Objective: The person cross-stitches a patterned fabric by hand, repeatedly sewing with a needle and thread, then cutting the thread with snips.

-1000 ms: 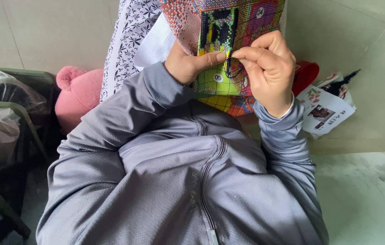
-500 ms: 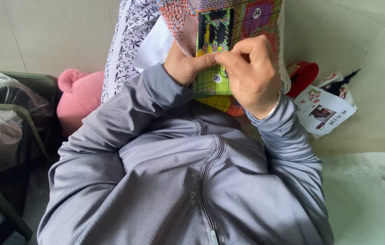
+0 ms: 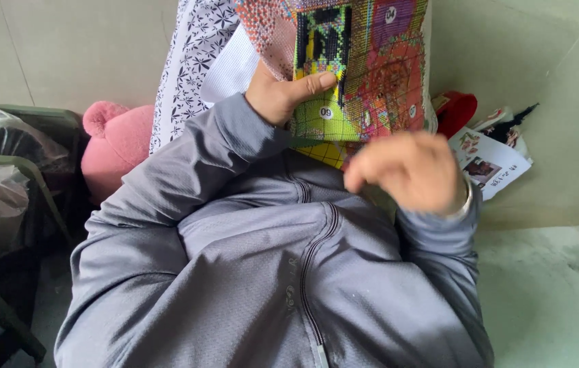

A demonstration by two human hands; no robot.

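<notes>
My left hand [image 3: 283, 92] grips a colourful cross-stitch canvas [image 3: 378, 61] by its lower left edge, thumb pressed flat on the front. The canvas stands upright before my chest, its patches stitched in green, pink, purple and black. My right hand [image 3: 405, 170] is below the canvas's bottom edge and apart from it, blurred by motion. Its fingertips are pinched together to the left, as on the thin needle seen between them a moment ago; the blur hides the needle itself. Grey jacket sleeves [image 3: 167, 197] cover both arms.
Behind the canvas hangs white cloth with a dark flower print [image 3: 190, 61]. A pink plush toy [image 3: 115, 146] lies at the left beside a green frame holding plastic-wrapped bundles [image 3: 3, 197]. At the right, a red object [image 3: 454, 109] and printed paper sheets [image 3: 491, 160] lie by the wall.
My right hand has left the canvas face and dropped down and to the right, fingers still pinched. My left hand keeps its hold; the canvas sits slightly higher in view.
</notes>
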